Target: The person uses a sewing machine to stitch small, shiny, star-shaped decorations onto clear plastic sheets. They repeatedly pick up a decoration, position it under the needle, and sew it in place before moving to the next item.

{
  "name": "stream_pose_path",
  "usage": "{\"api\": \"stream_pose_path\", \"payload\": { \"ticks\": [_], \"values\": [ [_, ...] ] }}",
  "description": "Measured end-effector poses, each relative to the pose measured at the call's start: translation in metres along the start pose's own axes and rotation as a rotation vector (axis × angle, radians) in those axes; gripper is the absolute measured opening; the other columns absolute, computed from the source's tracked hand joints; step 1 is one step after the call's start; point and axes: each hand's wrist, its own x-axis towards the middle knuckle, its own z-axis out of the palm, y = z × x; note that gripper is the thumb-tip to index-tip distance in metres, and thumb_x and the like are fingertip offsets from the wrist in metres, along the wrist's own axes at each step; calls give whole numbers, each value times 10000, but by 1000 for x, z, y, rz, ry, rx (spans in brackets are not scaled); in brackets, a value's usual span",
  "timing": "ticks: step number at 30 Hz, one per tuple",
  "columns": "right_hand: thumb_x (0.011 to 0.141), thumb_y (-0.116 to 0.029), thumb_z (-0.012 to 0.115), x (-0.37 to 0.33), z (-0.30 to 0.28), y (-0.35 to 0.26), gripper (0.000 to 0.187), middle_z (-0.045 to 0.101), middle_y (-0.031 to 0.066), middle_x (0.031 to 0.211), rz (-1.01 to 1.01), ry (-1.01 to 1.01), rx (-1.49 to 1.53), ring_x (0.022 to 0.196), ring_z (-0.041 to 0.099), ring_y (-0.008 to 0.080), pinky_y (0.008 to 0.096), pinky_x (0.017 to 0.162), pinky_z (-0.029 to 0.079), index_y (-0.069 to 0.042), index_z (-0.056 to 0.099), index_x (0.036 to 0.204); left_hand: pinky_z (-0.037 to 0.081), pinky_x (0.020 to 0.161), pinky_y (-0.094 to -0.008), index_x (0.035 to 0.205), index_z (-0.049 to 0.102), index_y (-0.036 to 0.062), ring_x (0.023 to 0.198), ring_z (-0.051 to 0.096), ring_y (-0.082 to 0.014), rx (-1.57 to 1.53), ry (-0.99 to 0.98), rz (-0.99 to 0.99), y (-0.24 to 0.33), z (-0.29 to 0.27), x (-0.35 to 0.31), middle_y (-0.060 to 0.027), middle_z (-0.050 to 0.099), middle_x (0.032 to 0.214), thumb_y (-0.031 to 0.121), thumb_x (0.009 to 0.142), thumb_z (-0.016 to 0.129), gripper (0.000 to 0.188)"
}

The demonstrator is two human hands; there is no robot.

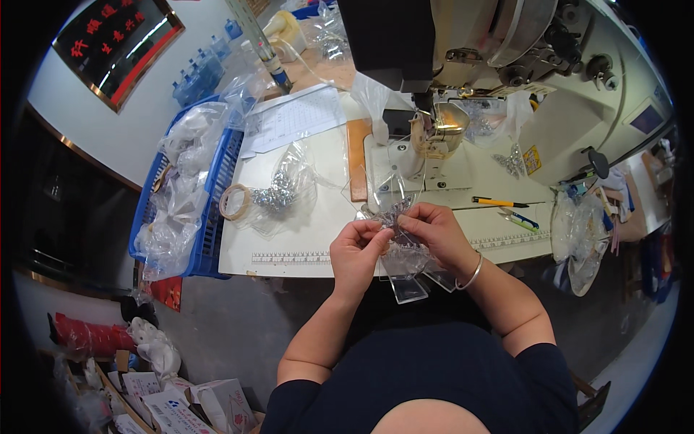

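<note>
Clear plastic flecked with silver: the sparkling piece lies between your hands, directly in front of the sewing machine. Your left hand pinches it between thumb and fingers; your right hand pinches opposite, thumb to forefinger, the exact contacts partly hidden. Flat clear strips hang from the machine's near side, beyond the table edge. Should either pinch slacken, the slick film could slip and shed small silver bits; a tug might snag the strips on that edge. The white table bears printed ruler marks on the machine's near side. To the machine's left lie a brown strip, paper sheets, a glittering plastic bundle, a tape roll and, farthest, a blue basket; to its near right, an orange pen and a green-and-blue tool. Well left of the machine, the room shows a framed dark panel, blue water bottles and, low down, cartons.
</note>
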Motion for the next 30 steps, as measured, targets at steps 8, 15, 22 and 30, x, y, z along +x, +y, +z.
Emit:
{"api": "stream_pose_path", "payload": {
  "ticks": [8, 15, 22, 30],
  "values": [
    [840, -113, 625, 0, -3, 3, 106, 566, -24, 681, 23, -4, 35, 589, 467, 30, 178, 540, 369, -33, 602, 774, 463, 546, -209, 894, 563, -29, 587, 559, -95, -16, -4, -18, 0, 0, 0, -54, 597, 701, -7, 780, 677, 162],
    [841, -125, 625, 1, -4, 4, 115, 584, -14, 696, 34, -16, 24, 613, 495, 43, 189, 576, 402, -26, 610, 785, 466, 549, -202, 889, 566, -22, 590, 560, -88, 26, 6, 0, 0, 0, -1, -53, 601, 697, -1, 774, 687, 169],
    [833, -124, 632, 2, -1, 6, 104, 591, -3, 710, 52, 4, 94, 628, 509, 45, 188, 582, 406, -23, 614, 815, 450, 553, -179, 848, 547, 5, 605, 548, -65, 93, 14, 52, -3, -2, 2, -31, 589, 698, -2, 761, 700, 176],
    [832, -139, 644, -1, 4, 2, 138, 585, -3, 707, -55, -54, -51, 617, 497, 42, 183, 568, 394, -5, 611, 830, 434, 551, -161, 938, 475, 19, 606, 524, -43, 142, 16, 96, -2, -3, 3, -15, 565, 693, -14, 751, 697, 293]
  ]
}}
